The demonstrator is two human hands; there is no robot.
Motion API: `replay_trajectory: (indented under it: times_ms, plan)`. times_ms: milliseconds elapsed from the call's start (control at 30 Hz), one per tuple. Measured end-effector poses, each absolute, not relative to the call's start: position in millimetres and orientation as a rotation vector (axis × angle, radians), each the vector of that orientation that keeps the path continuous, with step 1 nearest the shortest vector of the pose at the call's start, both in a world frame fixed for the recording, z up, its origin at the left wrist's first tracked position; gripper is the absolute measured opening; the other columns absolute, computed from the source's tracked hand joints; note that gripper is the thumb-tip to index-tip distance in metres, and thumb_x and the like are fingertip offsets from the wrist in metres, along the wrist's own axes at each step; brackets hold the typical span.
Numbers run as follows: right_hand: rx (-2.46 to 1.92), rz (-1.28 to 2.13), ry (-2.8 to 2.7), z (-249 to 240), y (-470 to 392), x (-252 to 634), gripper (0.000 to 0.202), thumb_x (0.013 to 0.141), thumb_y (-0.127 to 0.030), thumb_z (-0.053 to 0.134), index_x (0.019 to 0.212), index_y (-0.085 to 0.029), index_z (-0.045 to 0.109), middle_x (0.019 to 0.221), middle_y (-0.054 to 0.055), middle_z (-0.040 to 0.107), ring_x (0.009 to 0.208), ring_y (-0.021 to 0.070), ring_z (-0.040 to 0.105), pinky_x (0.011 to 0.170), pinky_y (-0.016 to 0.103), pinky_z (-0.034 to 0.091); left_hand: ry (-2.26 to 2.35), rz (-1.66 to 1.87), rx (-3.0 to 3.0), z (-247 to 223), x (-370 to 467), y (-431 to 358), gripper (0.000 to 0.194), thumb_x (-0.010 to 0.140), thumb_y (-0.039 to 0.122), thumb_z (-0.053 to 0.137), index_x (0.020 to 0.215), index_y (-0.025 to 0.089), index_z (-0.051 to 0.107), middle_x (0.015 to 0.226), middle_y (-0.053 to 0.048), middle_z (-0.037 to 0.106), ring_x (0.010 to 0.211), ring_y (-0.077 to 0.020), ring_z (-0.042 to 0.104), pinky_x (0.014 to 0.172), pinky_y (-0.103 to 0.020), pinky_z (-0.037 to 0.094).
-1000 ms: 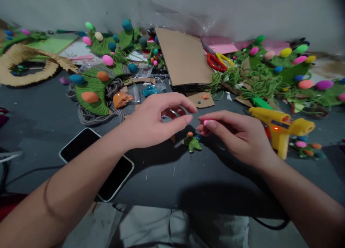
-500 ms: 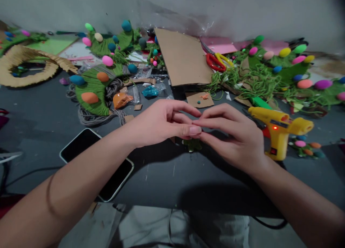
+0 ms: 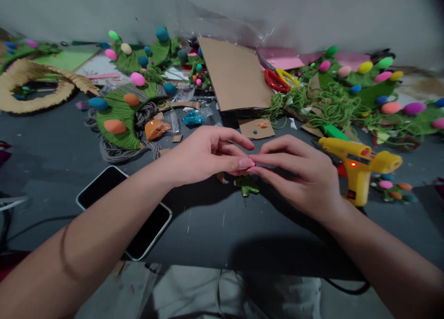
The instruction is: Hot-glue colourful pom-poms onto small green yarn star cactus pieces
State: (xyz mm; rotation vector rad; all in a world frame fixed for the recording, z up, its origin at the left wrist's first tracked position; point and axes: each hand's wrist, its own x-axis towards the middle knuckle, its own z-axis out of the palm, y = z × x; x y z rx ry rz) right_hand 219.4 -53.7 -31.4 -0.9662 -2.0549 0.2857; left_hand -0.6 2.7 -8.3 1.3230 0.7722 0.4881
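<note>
dark tabletop (image 3: 203, 231) below, both hands (image 3: 201, 155) pinching a tiny pink piece (image 3: 254, 164).

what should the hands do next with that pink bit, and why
Probably roll the pink bit gently into a rounder shape: it sits pinched where the left hand and right hand meet, and the pink ball beside the yellow glue gun looks rounded. The bit's own shape is mostly hidden, so that's a guess.
</note>
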Motion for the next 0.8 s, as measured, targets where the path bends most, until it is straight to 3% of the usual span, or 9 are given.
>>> replay_trajectory:
  times_ms: [267, 500, 567, 667, 733, 800]
  plan:
    - [-0.912, 0.293, -2.075, -32.9, -54.5, 220.4, 0.008, 0.092, -0.016, 0.071, 0.098, -0.017, 0.077, 0.095, 0.006, 0.070, 0.085, 0.0127, 0.068, 0.076, 0.025, 0.055, 0.806, 0.503, 1.365, -11.0, 1.1, 2.0, 0.033, 0.081, 0.023, 0.086, 0.109, 0.013, 0.071, 0.084, -0.003, 0.081, 0.072, -0.0112, 0.075, 0.066, -0.017, 0.061]
    - [-0.998, 0.206, -2.130, -31.3, -55.4, 217.6, 0.009, 0.098, -0.020, 0.064, 0.104, -0.021, 0.069, 0.100, 0.005, 0.069, 0.090, 0.0149, 0.067, 0.081, 0.027, 0.054, 0.830, 0.537, 1.289, -6.8, 2.0, 1.7, 0.021, 0.085, 0.018, 0.082, 0.102, 0.011, 0.071, 0.079, -0.004, 0.080, 0.070, -0.0110, 0.075, 0.065, -0.017, 0.061]
    - [-1.098, 0.243, -2.145, -30.8, -55.7, 216.4, 0.007, 0.100, -0.023, 0.058, 0.099, -0.020, 0.064, 0.094, 0.005, 0.067, 0.084, 0.0152, 0.065, 0.074, 0.028, 0.052, 0.833, 0.540, 1.289, -6.9, 1.8, 1.9, 0.021, 0.085, 0.020, 0.082, 0.101, 0.012, 0.072, 0.079, -0.004, 0.079, 0.071, -0.0117, 0.075, 0.067, -0.019, 0.061]
    - [-1.178, 0.249, -2.184, -30.4, -55.2, 217.2, 0.023, 0.104, -0.026, 0.051, 0.082, -0.021, 0.057, 0.076, 0.001, 0.061, 0.066, 0.0127, 0.059, 0.057, 0.028, 0.044, 0.838, 0.524, 1.333, -7.7, 1.3, 2.3, 0.017, 0.085, 0.020, 0.081, 0.099, 0.013, 0.073, 0.080, -0.003, 0.079, 0.071, -0.0117, 0.074, 0.067, -0.020, 0.061]
    - [-1.134, 0.263, -2.171, -30.2, -54.4, 219.7, 0.026, 0.103, -0.029, 0.056, 0.078, -0.021, 0.059, 0.071, -0.001, 0.061, 0.061, 0.0114, 0.057, 0.055, 0.027, 0.042, 0.831, 0.494, 1.374, -8.1, 0.8, 2.7, 0.015, 0.086, 0.021, 0.080, 0.098, 0.014, 0.074, 0.082, -0.003, 0.079, 0.071, -0.0116, 0.074, 0.066, -0.020, 0.061]
    - [-1.080, 0.320, -2.116, -30.0, -53.7, 222.8, 0.016, 0.098, -0.030, 0.066, 0.084, -0.022, 0.066, 0.075, -0.001, 0.067, 0.066, 0.0116, 0.061, 0.061, 0.026, 0.047, 0.828, 0.472, 1.402, -8.0, 0.3, 3.0, 0.015, 0.088, 0.023, 0.079, 0.099, 0.014, 0.075, 0.084, -0.004, 0.079, 0.073, -0.0122, 0.074, 0.066, -0.020, 0.060]
